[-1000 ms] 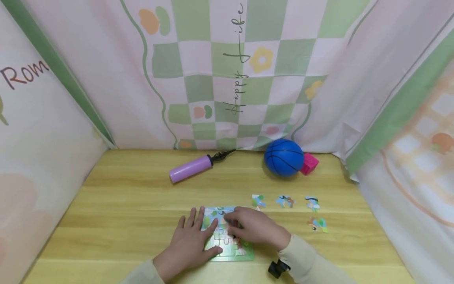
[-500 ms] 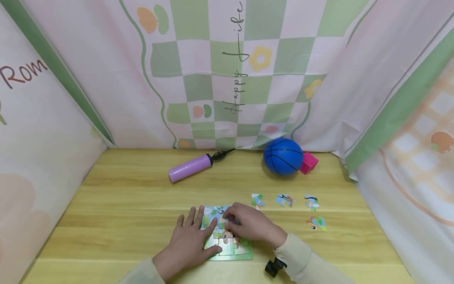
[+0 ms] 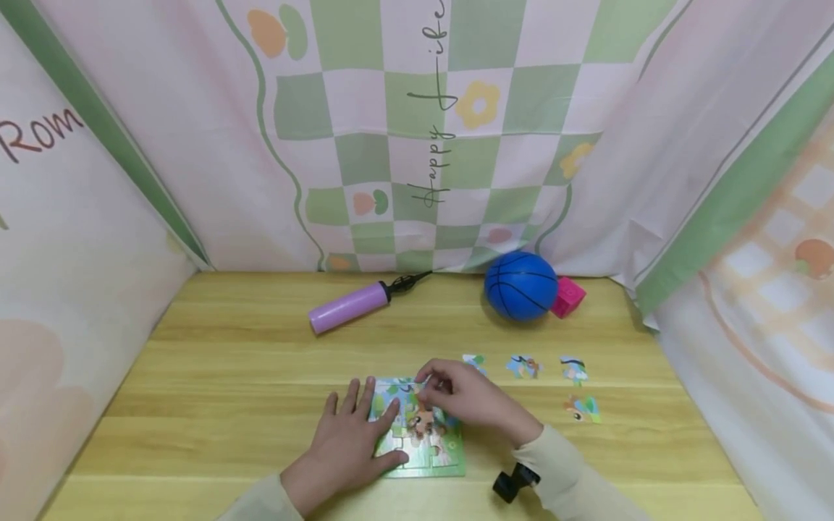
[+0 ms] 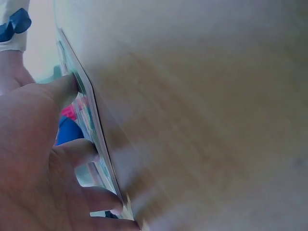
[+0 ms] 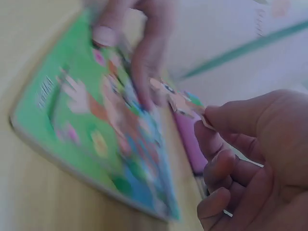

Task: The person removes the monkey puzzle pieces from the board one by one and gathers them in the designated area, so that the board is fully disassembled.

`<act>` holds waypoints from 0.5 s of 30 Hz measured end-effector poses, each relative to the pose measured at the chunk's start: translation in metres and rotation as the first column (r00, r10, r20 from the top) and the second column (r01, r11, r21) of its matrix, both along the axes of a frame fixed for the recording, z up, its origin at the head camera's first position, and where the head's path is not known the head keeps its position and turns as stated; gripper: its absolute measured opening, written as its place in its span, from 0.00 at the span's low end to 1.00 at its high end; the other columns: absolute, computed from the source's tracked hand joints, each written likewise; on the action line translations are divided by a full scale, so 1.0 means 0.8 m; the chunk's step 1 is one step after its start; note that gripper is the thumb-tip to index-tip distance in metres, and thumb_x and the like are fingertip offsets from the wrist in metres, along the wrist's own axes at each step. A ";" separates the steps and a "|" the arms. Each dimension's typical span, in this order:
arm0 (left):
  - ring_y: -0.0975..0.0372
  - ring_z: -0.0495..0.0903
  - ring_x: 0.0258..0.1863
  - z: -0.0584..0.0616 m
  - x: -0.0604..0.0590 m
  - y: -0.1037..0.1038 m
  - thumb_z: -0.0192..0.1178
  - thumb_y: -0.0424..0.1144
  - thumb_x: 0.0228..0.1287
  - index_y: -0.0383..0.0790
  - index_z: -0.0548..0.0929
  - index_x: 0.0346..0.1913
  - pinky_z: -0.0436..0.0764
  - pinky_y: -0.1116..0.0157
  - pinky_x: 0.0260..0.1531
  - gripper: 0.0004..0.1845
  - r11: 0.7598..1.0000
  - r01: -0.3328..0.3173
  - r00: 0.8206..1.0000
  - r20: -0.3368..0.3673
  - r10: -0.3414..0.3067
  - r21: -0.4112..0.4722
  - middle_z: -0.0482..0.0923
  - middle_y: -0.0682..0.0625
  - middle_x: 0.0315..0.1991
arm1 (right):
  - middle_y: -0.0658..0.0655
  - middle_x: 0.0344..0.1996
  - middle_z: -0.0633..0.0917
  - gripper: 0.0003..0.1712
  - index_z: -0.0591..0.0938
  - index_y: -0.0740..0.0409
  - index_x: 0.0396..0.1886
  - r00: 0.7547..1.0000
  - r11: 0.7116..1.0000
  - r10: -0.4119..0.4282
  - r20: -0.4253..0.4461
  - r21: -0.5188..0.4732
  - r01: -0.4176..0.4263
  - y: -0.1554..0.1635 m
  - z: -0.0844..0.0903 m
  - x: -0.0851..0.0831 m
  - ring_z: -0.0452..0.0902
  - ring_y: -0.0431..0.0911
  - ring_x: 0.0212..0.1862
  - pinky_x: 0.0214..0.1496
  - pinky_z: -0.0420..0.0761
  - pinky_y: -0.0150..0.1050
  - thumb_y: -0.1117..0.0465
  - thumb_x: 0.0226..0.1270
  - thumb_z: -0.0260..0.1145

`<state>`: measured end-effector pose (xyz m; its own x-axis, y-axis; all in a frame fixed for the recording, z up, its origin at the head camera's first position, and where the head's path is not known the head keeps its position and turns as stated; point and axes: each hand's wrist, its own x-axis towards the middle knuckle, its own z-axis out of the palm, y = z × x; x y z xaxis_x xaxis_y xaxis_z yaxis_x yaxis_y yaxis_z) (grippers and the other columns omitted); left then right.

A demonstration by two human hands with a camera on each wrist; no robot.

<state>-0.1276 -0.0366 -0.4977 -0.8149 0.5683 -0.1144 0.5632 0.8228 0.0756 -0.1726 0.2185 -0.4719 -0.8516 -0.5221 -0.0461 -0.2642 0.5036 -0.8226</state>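
My left hand [image 3: 348,441] lies spread with straight fingers on the left side of a jigsaw puzzle board [image 3: 417,470]. In the left wrist view the thumb [image 4: 65,91] and fingers reach over the board's edge. Above the board's upper right part, my right hand [image 3: 472,398] pinches a puzzle piece [image 5: 175,98] between thumb and index finger, its other fingers curled. An eye and light brown face are printed on this piece, which is tilted off the board in the right wrist view. The green board [image 5: 53,120] looks blurred there.
Several loose puzzle pieces [image 3: 524,367] lie right of the board, one partly behind my right hand. At the back are a purple hand pump [image 3: 350,307], a blue ball [image 3: 521,286] and a pink cube [image 3: 568,297]. Curtains enclose the wooden table [image 3: 228,347].
My right hand has shifted slightly up and right, turning the piece so that more of the printed face shows. The left hand stays in place.
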 end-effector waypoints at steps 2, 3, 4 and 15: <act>0.33 0.54 0.73 0.000 0.000 0.001 0.39 0.79 0.64 0.59 0.65 0.78 0.59 0.30 0.63 0.45 1.000 0.001 1.000 -0.001 -0.001 0.006 0.52 0.30 0.76 | 0.44 0.33 0.85 0.12 0.83 0.52 0.51 1.000 1.000 -0.024 0.003 -0.005 0.024 0.020 0.004 -0.001 0.80 0.44 0.33 0.32 0.80 0.38 0.53 0.73 0.67; 0.33 0.54 0.73 0.000 0.000 0.001 0.39 0.79 0.64 0.59 0.65 0.78 0.59 0.30 0.63 0.45 1.000 0.002 1.000 -0.002 -0.002 0.011 0.52 0.30 0.76 | 0.45 0.33 0.85 0.12 0.83 0.53 0.51 0.999 0.999 -0.036 0.004 -0.003 0.036 0.033 0.005 -0.001 0.80 0.45 0.33 0.32 0.80 0.38 0.53 0.73 0.67; 0.33 0.54 0.73 -0.001 0.000 0.001 0.39 0.79 0.65 0.58 0.65 0.78 0.59 0.30 0.63 0.45 1.000 0.004 1.000 -0.004 -0.004 0.013 0.52 0.30 0.76 | 0.46 0.33 0.85 0.12 0.83 0.53 0.50 0.999 0.999 -0.045 0.011 -0.001 0.045 0.048 0.006 0.000 0.80 0.45 0.33 0.33 0.81 0.38 0.54 0.73 0.68; 0.33 0.52 0.73 -0.002 -0.002 -0.001 0.38 0.79 0.65 0.59 0.63 0.79 0.57 0.31 0.64 0.46 1.000 0.004 1.000 0.030 -0.004 0.008 0.50 0.31 0.77 | 0.50 0.32 0.83 0.09 0.84 0.56 0.42 0.975 0.963 -0.224 0.004 0.155 0.220 0.194 0.000 0.022 0.79 0.44 0.37 0.40 0.80 0.36 0.56 0.69 0.71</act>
<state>-0.1290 -0.0373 -0.4995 -0.8088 0.5725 -0.1345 0.5640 0.8199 0.0988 -0.1548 0.3738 -0.4718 -0.9434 -0.3055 -0.1294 -0.1152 0.6673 -0.7358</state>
